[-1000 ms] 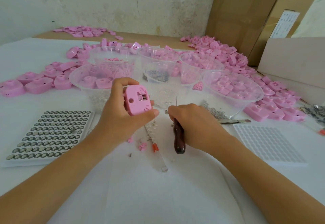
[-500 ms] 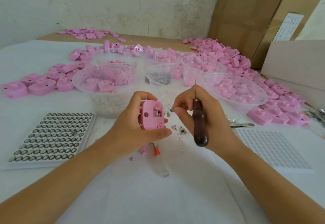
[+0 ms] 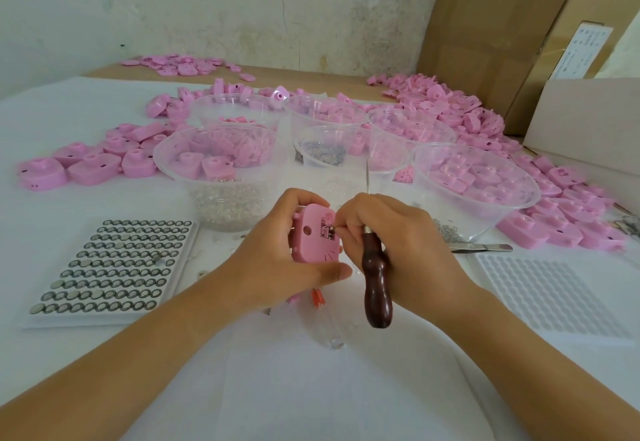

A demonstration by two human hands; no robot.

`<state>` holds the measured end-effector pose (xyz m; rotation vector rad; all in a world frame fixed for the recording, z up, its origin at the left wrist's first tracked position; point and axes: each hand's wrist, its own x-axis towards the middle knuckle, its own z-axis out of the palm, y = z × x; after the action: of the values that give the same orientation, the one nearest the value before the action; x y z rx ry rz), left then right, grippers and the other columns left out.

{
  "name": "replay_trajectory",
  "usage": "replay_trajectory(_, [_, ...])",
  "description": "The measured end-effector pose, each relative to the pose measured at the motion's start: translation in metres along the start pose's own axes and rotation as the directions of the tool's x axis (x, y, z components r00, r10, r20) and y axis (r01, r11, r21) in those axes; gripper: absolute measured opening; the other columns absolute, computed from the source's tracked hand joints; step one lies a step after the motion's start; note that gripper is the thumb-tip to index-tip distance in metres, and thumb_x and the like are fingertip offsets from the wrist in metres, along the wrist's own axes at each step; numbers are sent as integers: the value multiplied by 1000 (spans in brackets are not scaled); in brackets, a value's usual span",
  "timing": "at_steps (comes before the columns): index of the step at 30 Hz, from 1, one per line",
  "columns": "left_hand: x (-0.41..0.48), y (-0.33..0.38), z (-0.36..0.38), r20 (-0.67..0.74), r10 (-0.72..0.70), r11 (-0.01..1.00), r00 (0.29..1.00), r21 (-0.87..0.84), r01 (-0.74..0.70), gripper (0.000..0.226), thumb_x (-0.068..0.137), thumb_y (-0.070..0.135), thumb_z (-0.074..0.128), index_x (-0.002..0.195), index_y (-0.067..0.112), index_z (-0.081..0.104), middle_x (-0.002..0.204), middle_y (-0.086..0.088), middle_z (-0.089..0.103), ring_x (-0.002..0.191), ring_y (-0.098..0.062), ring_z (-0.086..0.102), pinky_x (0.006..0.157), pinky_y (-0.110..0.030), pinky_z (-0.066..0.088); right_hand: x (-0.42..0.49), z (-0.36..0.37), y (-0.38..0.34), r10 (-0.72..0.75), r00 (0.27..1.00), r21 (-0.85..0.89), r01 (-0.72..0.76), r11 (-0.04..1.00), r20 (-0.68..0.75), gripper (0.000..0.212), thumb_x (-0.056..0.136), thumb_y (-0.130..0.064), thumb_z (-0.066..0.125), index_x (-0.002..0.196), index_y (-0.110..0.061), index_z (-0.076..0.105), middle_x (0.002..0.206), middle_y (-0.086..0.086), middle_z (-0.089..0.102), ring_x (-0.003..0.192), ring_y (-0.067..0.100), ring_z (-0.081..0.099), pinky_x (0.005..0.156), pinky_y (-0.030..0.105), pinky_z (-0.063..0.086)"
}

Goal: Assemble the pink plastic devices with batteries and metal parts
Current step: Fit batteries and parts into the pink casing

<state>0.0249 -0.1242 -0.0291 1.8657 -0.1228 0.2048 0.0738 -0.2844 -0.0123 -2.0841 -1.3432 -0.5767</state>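
Head view, what the next move turns on: pink device (image 3: 313,236) lies at 9 o'clock of the right grip (image 3: 391,243), slotted face turned to 3 o'clock, so the right fingertips (image 3: 341,229) meet the slot head-on; I judge the right grip does the fitting while the left only steadies
Tabletop (image 3: 311,388): white-covered; loose pink shells (image 3: 485,118) heaped from 9 round through 12 to 2 o'clock of the grips
Right bowl (image 3: 519,212): 1 o'clock, clear, holds pink shells
Left bowl (image 3: 166,177): 11 o'clock, pink shells; small pale bits show low down, in the same bowl or one beneath I cannot tell
Centre bowl (image 3: 391,160): 12 o'clock, a heap of grey metal bits (image 3: 322,153)
Rear bowls (image 3: 204,115): three behind, pink pieces, kind too far to tell
Battery tray (image 3: 86,318): 9 o'clock, rows of button cells (image 3: 114,260), mostly full
Empty tray (image 3: 554,295): 3 o'clock, white, pockets bare
Left grip (image 3: 273,260): curled round the device, thumb along its lower edge
Right grip: thumb and forefinger pinched at the slot; other fingers curled round the awl (image 3: 375,285)
Awl: long axis 12 to 6 o'clock, dark handle down, thin shaft up, tip away from the device
Tweezers (image 3: 481,248): 3 o'clock, by the right bowl's foot
Metal part (image 3: 327,232): silvery, in the slot, touching the right fingertips; likely being seated
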Motion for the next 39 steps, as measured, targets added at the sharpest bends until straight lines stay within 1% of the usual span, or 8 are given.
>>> replay_trajectory(5, [0, 0, -1, 29, -75, 988, 997, -130, 78, 55, 59, 20, 87, 98, 39, 53, 99, -2, 64, 84, -20, 67, 68, -43, 59, -1, 5, 5, -2, 996, 15, 3, 1000, -84, 34, 61, 15, 60, 73, -14, 47, 65, 7, 56, 57, 27, 52, 46, 39, 45])
replay_trajectory(8, [1, 3, -1, 58, -141, 916, 988, -372, 153, 50, 57, 19, 84, 98, 22, 57, 96, -10, 64, 71, -14, 66, 59, -25, 55, -2, 6, 7, 40, 976, 94, -20, 995, -215, 63, 62, 20, 61, 75, -34, 30, 71, 5, 60, 67, 8, 55, 52, 23, 44])
replay_trajectory(11, [4, 6, -2, 18, -195, 847, 981, -501, 178, 14, 81, 8, 62, 92, 14, 58, 77, -8, 67, 57, -11, 61, 47, -22, 49, -4, 4, 8, 113, 970, 194, -71, 978, -213, 47, 65, 15, 55, 73, -29, 42, 72, -1, 57, 70, 6, 52, 55, 21, 42])
replay_trajectory(14, [5, 5, -2, -16, -207, 850, 978, -498, 172, 12, 91, 4, 51, 90, 13, 58, 69, -6, 68, 53, -12, 58, 45, -20, 47, -6, 3, 7, 143, 975, 160, -116, 980, -172, 26, 68, 7, 54, 79, -16, 57, 73, -7, 52, 65, 11, 51, 56, 21, 43])
replay_trajectory(22, [2, 5, -6, 59, -184, 879, 981, -437, 191, 28, 89, 2, 54, 110, 18, 43, 70, -10, 69, 48, -16, 53, 40, -23, 41, -6, -1, 7, 187, 968, 255, -140, 957, -169, 48, 72, 10, 58, 71, -34, 38, 73, -3, 59, 68, 11, 57, 53, 26, 48])
replay_trajectory(28, [-2, 7, -8, 273, -241, 896, 931, -306, 322, 63, 68, 18, 80, 115, 19, 38, 80, -12, 72, 51, -19, 46, 40, -22, 38, -4, -8, 4, 99, 995, 401, -84, 912, -17, 33, 82, -7, 64, 73, -25, 37, 108, 0, 68, 98, 13, 66, 79, 38, 55])
replay_trajectory(32, [-2, 6, -7, 292, -256, 908, 921, -255, 333, 53, 66, 18, 71, 110, 16, 41, 78, -8, 73, 51, -15, 53, 42, -19, 39, -4, -11, 5, -5, 999, 389, -9, 921, 37, 30, 82, -12, 66, 68, -7, 40, 103, 6, 71, 84, 22, 69, 73, 32, 55])
replay_trajectory(39, [-3, 7, -5, 368, -275, 908, 888, -205, 365, 50, 66, 13, 65, 109, 16, 40, 72, -6, 71, 52, -14, 51, 41, -18, 35, -6, -15, 0, -149, 988, 97, 144, 985, 46, 24, 80, -14, 70, 72, -11, 47, 78, 9, 68, 65, 29, 64, 52, 37, 50])
